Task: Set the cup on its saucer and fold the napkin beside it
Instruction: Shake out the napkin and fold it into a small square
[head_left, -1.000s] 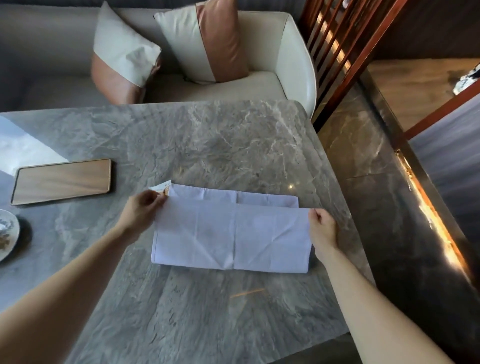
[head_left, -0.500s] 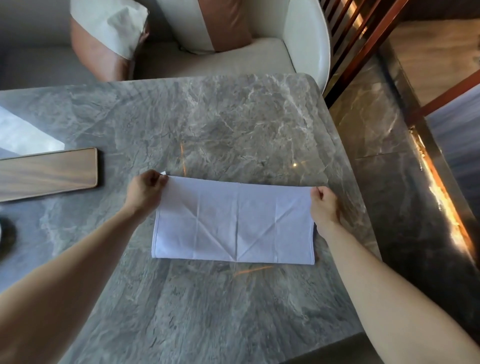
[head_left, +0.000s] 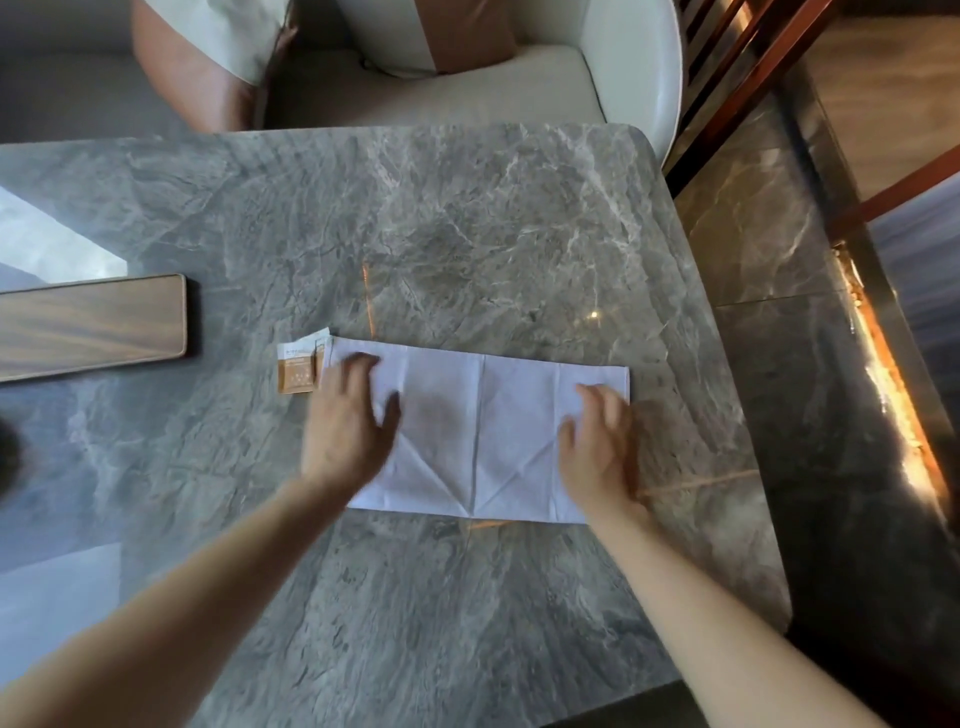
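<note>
A grey, white-veined marble bench (head_left: 467, 218) fills the view, with a cream upholstered seat and two-tone cushions beyond its far edge and a dark polished floor off to its right. Taking the white folded cloth napkin (head_left: 483, 436) as the landmark: well to its left lies a flat rectangular wooden board (head_left: 88, 327), and just beside its far-left corner sits a small brown-and-white paper sachet (head_left: 298, 369), touching or nearly touching the cloth.

Half a second ago both hands pinched the far corners of the napkin, drawing the upper layer level with the edge beneath. Now those corners are let go. The left hand (head_left: 345, 426) lies over the napkin's left end, fingers spread and loosely curved, blurred with motion; whether the palm actually presses the cloth cannot be told. The right hand (head_left: 597, 447) sits over the napkin's right end, likewise open with fingers apart, holding nothing. I judge that the half fold is finished and the hands are smoothing or setting the crease, so the folding part of the task is under way but likely needs a further fold.

The napkin lies flat near the middle of the bench as a long rectangle, its edges fairly square, marked by a vertical centre crease and diagonal creases meeting at its near edge. No cup or saucer shows in this view.
</note>
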